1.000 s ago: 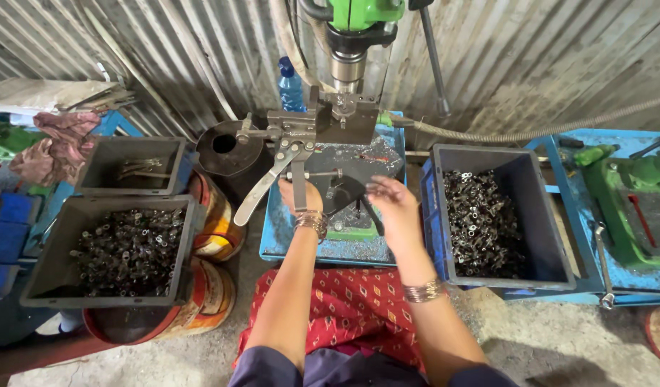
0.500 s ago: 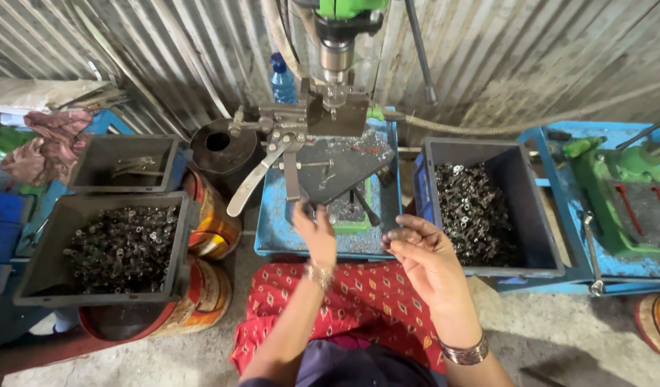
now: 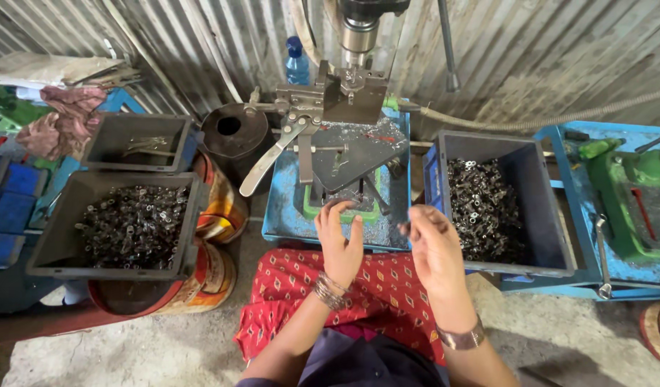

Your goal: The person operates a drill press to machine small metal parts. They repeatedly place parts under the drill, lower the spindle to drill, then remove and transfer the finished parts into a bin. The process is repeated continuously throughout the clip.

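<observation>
My left hand (image 3: 339,242) lies flat, fingers straight and together, its tips at the front edge of the blue drill table (image 3: 287,211), just below a green tray (image 3: 312,210). My right hand (image 3: 434,247) hovers over my lap beside the table's front right corner, fingers curled around a small dark metal part (image 3: 404,229). Behind both hands stands a drill press (image 3: 360,32) with a grey clamp jig (image 3: 337,100) and a long lever handle (image 3: 269,163). Right of my right hand, a dark blue bin (image 3: 541,154) holds several small metal parts.
On the left, a black bin (image 3: 50,233) of metal parts rests on painted drums (image 3: 219,215), with a smaller, near-empty bin (image 3: 100,140) behind it. A black pot (image 3: 233,132), a blue bottle (image 3: 296,64), a hose (image 3: 545,118) and a green machine (image 3: 631,193) stand around.
Both hands have drawn back from the jig toward my body. My right hand left the table top and now holds a small part over my lap.
</observation>
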`<state>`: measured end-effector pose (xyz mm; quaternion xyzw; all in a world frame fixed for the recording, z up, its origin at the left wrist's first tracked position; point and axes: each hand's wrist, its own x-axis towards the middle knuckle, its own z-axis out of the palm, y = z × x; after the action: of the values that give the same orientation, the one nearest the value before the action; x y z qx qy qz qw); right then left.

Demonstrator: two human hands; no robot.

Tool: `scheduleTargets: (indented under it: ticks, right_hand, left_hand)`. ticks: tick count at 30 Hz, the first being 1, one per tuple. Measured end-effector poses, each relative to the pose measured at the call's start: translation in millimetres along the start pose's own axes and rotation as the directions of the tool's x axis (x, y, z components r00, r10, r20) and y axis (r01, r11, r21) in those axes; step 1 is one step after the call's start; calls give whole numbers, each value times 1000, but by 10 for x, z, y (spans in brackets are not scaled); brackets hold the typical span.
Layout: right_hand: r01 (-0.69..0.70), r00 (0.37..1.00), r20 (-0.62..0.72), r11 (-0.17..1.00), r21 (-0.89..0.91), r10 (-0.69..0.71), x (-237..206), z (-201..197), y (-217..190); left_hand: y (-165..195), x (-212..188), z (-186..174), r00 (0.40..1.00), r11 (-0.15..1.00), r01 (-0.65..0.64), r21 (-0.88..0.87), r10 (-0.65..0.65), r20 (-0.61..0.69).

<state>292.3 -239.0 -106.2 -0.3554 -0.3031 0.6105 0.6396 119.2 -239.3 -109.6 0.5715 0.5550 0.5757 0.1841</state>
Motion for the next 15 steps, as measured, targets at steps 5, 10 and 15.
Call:
scheduleTargets:
  ticks: [5,10,15]
  right_hand:
    - [456,871,335,340,-822,-358,431,54,233]
    - [473,794,466,-84,-877,-389,976,450,506]
    - [421,833,474,-229,-878,-287,1380,775,528]
  left_hand:
    - [-434,147,184,995,988,34,151,-19,-96]
    - [-855,852,427,919,950,234,209,-146,-365]
    - [-1007,1422,636,814,865,419,277,-223,-536]
